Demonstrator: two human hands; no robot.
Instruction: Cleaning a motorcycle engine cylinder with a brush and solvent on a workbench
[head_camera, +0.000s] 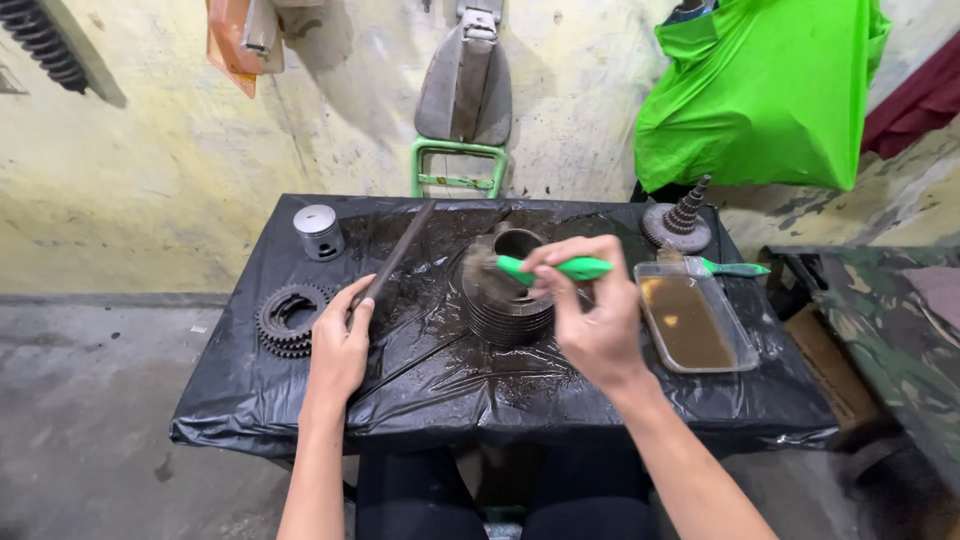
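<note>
We find the finned engine cylinder (505, 290) standing upright near the middle of the table (440, 390), which is covered in black plastic sheeting; its dark cooling fins are stacked in rings, its bore opens upward, and its surface looks wet and grimy. Our right hand (592, 310) has its fingers (560, 262) clenched around the handle of a green brush (555, 268), whose head end meets the cylinder's upper rim. Our left hand (340, 345) has its fingers (362, 312) closed on the lower end of a long dark file (398, 252) that slants away across the table. A gear sprocket (290, 318) lies just beside the left hand. The brush bristles are hidden behind the fingers and cylinder, and we cannot tell the contents of the clear tray (695, 320) beyond a brown liquid.
</note>
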